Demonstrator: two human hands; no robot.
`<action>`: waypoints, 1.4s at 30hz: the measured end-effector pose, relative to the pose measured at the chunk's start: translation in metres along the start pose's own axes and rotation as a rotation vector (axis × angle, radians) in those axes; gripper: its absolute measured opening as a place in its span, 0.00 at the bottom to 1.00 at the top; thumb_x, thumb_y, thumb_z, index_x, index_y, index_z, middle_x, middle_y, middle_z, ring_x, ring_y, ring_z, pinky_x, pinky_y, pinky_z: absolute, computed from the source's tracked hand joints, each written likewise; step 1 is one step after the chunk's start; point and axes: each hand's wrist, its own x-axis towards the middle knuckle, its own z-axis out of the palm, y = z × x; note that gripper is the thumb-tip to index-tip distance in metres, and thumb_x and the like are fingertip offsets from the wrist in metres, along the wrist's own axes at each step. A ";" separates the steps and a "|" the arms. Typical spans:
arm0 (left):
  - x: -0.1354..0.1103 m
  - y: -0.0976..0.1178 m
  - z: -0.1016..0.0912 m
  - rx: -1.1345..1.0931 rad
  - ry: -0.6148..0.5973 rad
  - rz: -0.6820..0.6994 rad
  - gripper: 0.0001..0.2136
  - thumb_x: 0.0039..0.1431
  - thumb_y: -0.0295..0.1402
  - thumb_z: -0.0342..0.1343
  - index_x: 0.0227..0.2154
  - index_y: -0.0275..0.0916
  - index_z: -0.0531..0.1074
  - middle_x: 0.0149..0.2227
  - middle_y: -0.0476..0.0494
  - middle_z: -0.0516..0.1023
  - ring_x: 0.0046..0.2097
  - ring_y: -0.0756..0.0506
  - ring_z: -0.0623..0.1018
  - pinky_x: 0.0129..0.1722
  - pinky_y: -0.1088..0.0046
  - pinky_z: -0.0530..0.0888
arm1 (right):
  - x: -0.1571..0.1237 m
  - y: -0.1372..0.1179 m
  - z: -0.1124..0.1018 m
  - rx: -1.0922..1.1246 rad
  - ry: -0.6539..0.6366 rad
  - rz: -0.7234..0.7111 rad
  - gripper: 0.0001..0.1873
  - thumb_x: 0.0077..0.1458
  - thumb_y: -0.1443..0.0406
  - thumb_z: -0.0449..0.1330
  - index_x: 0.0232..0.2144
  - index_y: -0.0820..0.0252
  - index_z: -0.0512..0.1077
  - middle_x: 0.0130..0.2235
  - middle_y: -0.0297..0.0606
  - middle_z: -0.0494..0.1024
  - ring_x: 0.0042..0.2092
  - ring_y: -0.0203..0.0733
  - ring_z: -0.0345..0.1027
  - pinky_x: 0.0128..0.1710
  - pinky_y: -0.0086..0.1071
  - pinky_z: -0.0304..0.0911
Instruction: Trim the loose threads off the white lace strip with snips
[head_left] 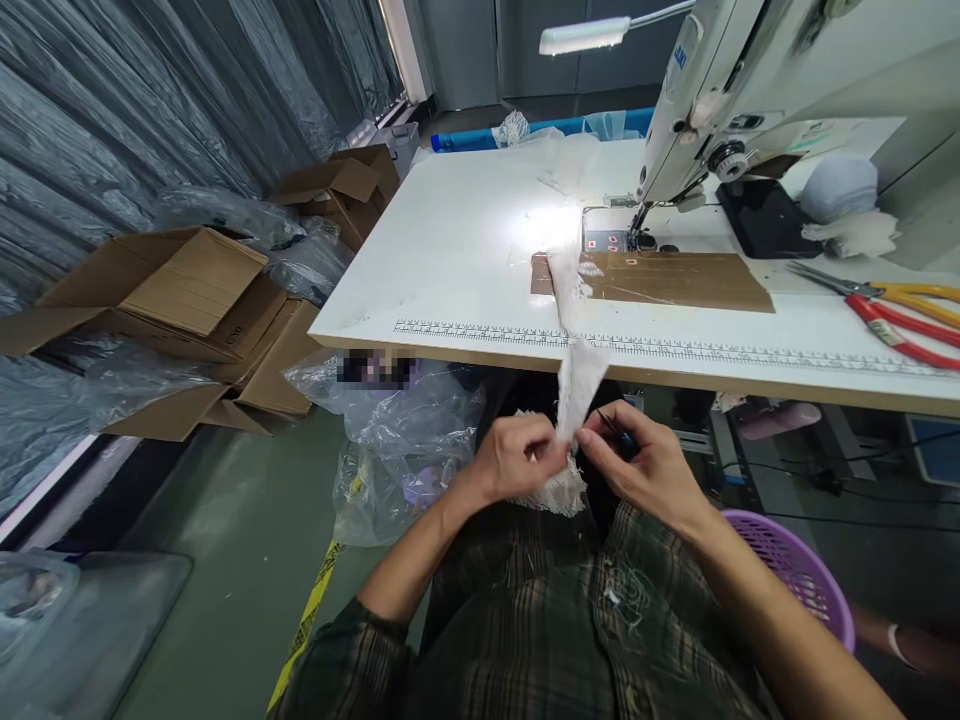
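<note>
A narrow strip of white lace-like fabric (577,385) hangs from the sewing table over its front edge to my lap. My left hand (517,458) is closed, pinching the strip's lower part between thumb and fingers. Close beside it, my right hand (649,465) is closed too, its thumb and fingertips at the fabric's edge. A small dark, thin tool (616,430) shows within its curled fingers; its exact kind is hard to make out. More of the white fabric (562,492) lies bunched on my lap beneath my hands.
A sewing machine (675,130) stands on the white table (450,250), with red and yellow-handled pliers (892,305) at right. Cardboard boxes (202,290) and plastic bags (405,440) are to the left. A purple basket (795,570) and another person's arm (915,645) are at lower right.
</note>
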 end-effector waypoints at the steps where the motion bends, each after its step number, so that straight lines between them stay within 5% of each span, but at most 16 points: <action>1: -0.009 0.001 0.004 0.064 -0.102 0.069 0.16 0.59 0.34 0.51 0.16 0.38 0.65 0.19 0.49 0.64 0.24 0.51 0.64 0.28 0.72 0.61 | -0.001 0.000 0.004 -0.016 0.010 0.035 0.15 0.54 0.52 0.59 0.30 0.57 0.67 0.25 0.33 0.70 0.26 0.34 0.59 0.24 0.28 0.56; 3: -0.026 0.002 0.008 0.146 -0.263 0.170 0.16 0.60 0.33 0.50 0.16 0.39 0.66 0.20 0.47 0.67 0.25 0.49 0.66 0.31 0.71 0.63 | -0.003 0.003 0.013 -0.053 0.020 0.105 0.14 0.54 0.53 0.59 0.30 0.58 0.67 0.24 0.32 0.68 0.25 0.34 0.58 0.24 0.28 0.55; 5: -0.036 -0.001 0.006 0.147 -0.274 0.216 0.14 0.59 0.37 0.53 0.19 0.40 0.70 0.22 0.45 0.70 0.27 0.48 0.68 0.33 0.70 0.65 | -0.006 0.006 0.019 -0.057 0.009 0.129 0.13 0.56 0.55 0.56 0.29 0.58 0.67 0.23 0.31 0.67 0.24 0.33 0.57 0.24 0.27 0.54; 7: -0.039 -0.008 -0.004 0.068 -0.054 0.188 0.13 0.55 0.44 0.58 0.26 0.39 0.74 0.27 0.43 0.73 0.32 0.45 0.71 0.38 0.68 0.67 | -0.013 0.005 0.020 -0.002 -0.070 0.073 0.12 0.58 0.57 0.55 0.29 0.58 0.68 0.23 0.31 0.66 0.25 0.33 0.56 0.24 0.27 0.53; 10: -0.033 -0.018 -0.018 -0.253 0.262 0.010 0.27 0.53 0.56 0.54 0.43 0.37 0.74 0.44 0.36 0.74 0.45 0.40 0.72 0.48 0.63 0.68 | -0.024 -0.003 0.019 0.112 -0.318 -0.110 0.10 0.59 0.59 0.56 0.30 0.59 0.70 0.22 0.29 0.65 0.23 0.31 0.54 0.23 0.26 0.52; 11: -0.030 -0.020 -0.020 -0.422 0.229 -0.066 0.31 0.54 0.59 0.50 0.47 0.37 0.72 0.48 0.35 0.72 0.48 0.39 0.72 0.49 0.61 0.68 | -0.028 -0.006 0.019 0.135 -0.393 -0.169 0.09 0.58 0.60 0.56 0.30 0.59 0.70 0.22 0.28 0.65 0.23 0.30 0.53 0.23 0.25 0.51; 13: -0.025 -0.020 -0.021 -0.765 -0.026 -0.193 0.35 0.54 0.62 0.44 0.49 0.35 0.71 0.51 0.32 0.72 0.49 0.36 0.73 0.49 0.58 0.70 | -0.033 -0.009 0.021 0.149 -0.460 -0.251 0.06 0.58 0.63 0.57 0.31 0.59 0.71 0.21 0.28 0.65 0.22 0.29 0.53 0.24 0.25 0.52; 16: -0.024 -0.015 -0.018 -0.975 -0.294 -0.295 0.28 0.52 0.56 0.55 0.40 0.33 0.76 0.48 0.33 0.75 0.47 0.36 0.75 0.48 0.59 0.70 | -0.033 -0.008 0.024 0.147 -0.430 -0.248 0.04 0.57 0.65 0.57 0.32 0.59 0.71 0.23 0.29 0.66 0.23 0.29 0.54 0.25 0.25 0.52; 20: -0.027 -0.010 -0.017 -0.903 -0.193 -0.422 0.13 0.49 0.40 0.66 0.31 0.34 0.77 0.40 0.41 0.78 0.40 0.45 0.77 0.43 0.70 0.71 | -0.027 -0.002 0.019 0.145 -0.387 -0.097 0.07 0.58 0.61 0.58 0.34 0.60 0.71 0.26 0.30 0.68 0.25 0.30 0.55 0.25 0.26 0.53; 26: -0.032 -0.013 -0.018 -0.804 -0.112 -0.630 0.16 0.47 0.41 0.68 0.34 0.34 0.77 0.31 0.45 0.78 0.30 0.51 0.74 0.32 0.76 0.69 | -0.015 0.014 0.016 0.076 -0.345 0.067 0.24 0.66 0.53 0.40 0.34 0.59 0.69 0.27 0.32 0.69 0.27 0.34 0.60 0.28 0.28 0.56; 33: -0.032 -0.011 -0.020 -0.709 -0.098 -0.561 0.15 0.48 0.41 0.66 0.31 0.33 0.78 0.33 0.41 0.79 0.33 0.49 0.75 0.33 0.76 0.68 | -0.003 0.027 0.031 -0.035 -0.394 -0.007 0.23 0.65 0.53 0.42 0.25 0.58 0.65 0.22 0.31 0.65 0.25 0.34 0.57 0.26 0.29 0.52; 42: -0.038 -0.009 -0.020 -0.522 -0.069 -0.524 0.15 0.54 0.43 0.61 0.30 0.34 0.76 0.23 0.53 0.66 0.23 0.56 0.60 0.23 0.80 0.57 | -0.003 0.028 0.034 -0.053 -0.316 0.010 0.23 0.65 0.52 0.42 0.27 0.57 0.65 0.22 0.30 0.65 0.24 0.35 0.58 0.26 0.29 0.51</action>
